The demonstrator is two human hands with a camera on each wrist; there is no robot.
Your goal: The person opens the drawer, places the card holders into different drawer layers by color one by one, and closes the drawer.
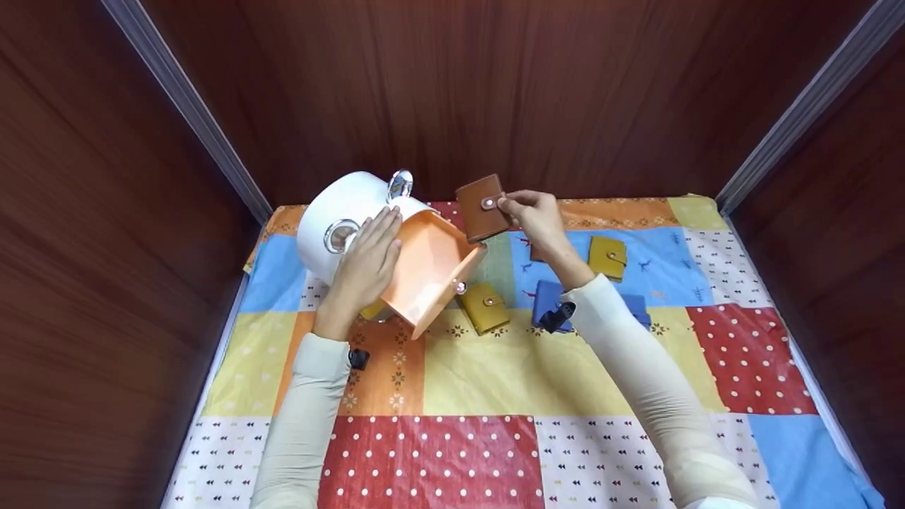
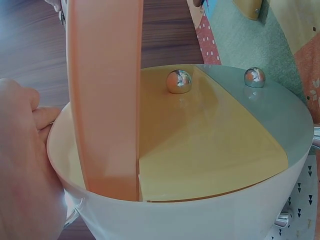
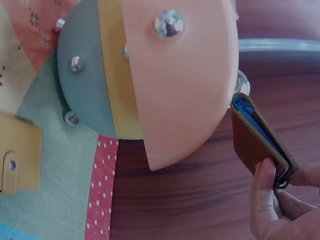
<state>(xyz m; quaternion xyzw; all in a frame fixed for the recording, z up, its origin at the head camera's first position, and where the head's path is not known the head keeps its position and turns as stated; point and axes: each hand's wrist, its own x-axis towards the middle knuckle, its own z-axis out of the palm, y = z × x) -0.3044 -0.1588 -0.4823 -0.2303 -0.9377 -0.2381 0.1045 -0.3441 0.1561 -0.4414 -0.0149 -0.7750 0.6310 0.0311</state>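
A white drum-shaped box (image 1: pixel 357 187) with round chrome knobs leans at the back left. Its peach drawer (image 1: pixel 424 261) is pulled out, and the yellow drawer (image 2: pixel 215 145) and grey-green drawer (image 2: pixel 265 107) beside it are pushed in. With fingers straight, my left hand (image 1: pixel 369 258) rests on the box beside the open drawer. My right hand (image 1: pixel 539 220) pinches a brown snap wallet (image 1: pixel 477 208) by its strap side, above the drawer's front edge. In the right wrist view the wallet (image 3: pixel 257 142) shows blue inside and hangs apart from the drawer front.
A mustard wallet (image 1: pixel 484 309) lies just right of the drawer, and another mustard wallet (image 1: pixel 608 256) lies farther right. Blue wallets (image 1: pixel 546 300) and a partly hidden brown one lie around my right forearm. Dark wood panels (image 1: pixel 459 99) enclose the patchwork-covered table (image 1: pixel 481 375).
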